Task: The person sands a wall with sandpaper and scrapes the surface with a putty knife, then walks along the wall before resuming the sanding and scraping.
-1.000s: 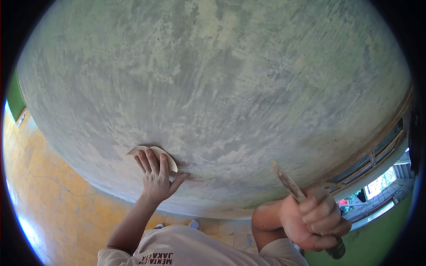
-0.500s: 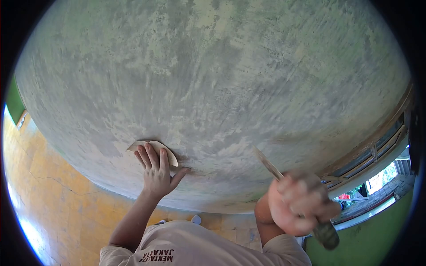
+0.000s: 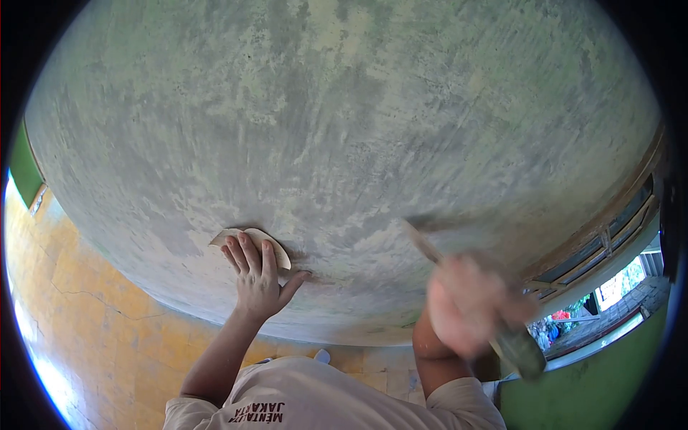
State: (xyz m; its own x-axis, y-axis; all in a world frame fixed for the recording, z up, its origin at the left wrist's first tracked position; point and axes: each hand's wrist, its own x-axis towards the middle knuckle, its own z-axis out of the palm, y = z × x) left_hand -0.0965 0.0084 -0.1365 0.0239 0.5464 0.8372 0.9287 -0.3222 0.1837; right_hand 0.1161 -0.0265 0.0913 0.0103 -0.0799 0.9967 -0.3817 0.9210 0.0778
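We see that the right grip (image 3: 473,304) has moved up and a little to the left since half a second ago, carrying the bladed tool (image 3: 424,244) with it, while the left grip (image 3: 259,287) has barely shifted. The right one is blurred, its fingers closed around the tool; the blade points up and leftward at the wall (image 3: 344,143), and the dark green handle (image 3: 523,355) shows below the fist. We cannot tell whether the blade's tip touches the wall; a dark patch (image 3: 448,221) shows just beside it. The left one lies flat, fingers slightly spread over the pale sheet (image 3: 281,258), which rests against the wall, its curved edges showing around the fingertips. Lower down we see the person's shirt (image 3: 308,394) and the yellow floor (image 3: 100,287).
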